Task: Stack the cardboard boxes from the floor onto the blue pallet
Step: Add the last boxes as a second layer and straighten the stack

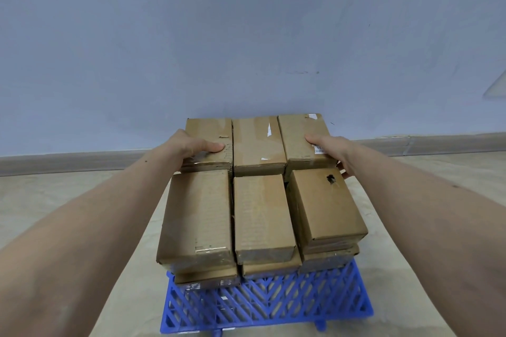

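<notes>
Several brown cardboard boxes are stacked in layers on the blue pallet (268, 302), whose lattice shows at the front. The top layer has two rows of three. My left hand (195, 145) clasps the outer edge of the back-left box (210, 128), thumb on its top. My right hand (332, 150) clasps the outer edge of the back-right box (299, 133), thumb on top and fingers down its right side. Between them sits the back-middle box (257, 142). The front-right box (324, 202) has a torn hole and lies slightly skewed.
The stack stands close to a pale blue wall with a grey baseboard (438, 142). Beige tiled floor (82, 194) lies on both sides of the pallet. No loose boxes are in view on the floor.
</notes>
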Demonstrator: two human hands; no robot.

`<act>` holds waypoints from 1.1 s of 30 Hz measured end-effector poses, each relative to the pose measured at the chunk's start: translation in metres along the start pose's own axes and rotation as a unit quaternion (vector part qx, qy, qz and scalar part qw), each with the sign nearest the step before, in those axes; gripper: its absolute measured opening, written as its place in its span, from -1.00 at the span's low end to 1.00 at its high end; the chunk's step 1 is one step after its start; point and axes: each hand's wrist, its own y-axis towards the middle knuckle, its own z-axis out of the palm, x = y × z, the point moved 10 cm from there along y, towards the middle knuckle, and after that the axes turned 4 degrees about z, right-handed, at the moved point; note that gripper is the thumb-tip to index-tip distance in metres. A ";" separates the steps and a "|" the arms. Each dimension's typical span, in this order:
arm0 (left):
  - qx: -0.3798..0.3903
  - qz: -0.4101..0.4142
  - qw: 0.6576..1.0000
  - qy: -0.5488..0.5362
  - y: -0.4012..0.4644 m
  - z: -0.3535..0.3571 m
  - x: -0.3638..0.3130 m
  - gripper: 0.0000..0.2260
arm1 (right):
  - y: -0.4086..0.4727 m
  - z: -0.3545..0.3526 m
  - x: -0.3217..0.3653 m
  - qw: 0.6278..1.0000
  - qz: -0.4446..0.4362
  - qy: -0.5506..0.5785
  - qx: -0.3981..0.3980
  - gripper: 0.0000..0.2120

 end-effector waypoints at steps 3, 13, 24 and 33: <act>0.006 0.003 1.000 -0.017 0.001 0.002 0.001 -0.20 | 0.002 0.000 0.000 1.000 -0.002 0.011 -0.001 -0.36; 0.013 -0.007 1.000 -0.015 0.000 0.004 0.010 -0.13 | 0.000 0.003 -0.002 0.998 -0.001 0.059 0.010 -0.48; 0.000 -0.021 0.993 0.116 -0.017 -0.009 0.005 -0.01 | -0.010 0.002 -0.004 0.994 -0.008 0.110 0.000 -0.23; -0.005 0.027 0.994 0.107 -0.037 -0.014 -0.013 0.04 | -0.026 -0.013 0.003 0.996 -0.031 0.068 -0.043 -0.17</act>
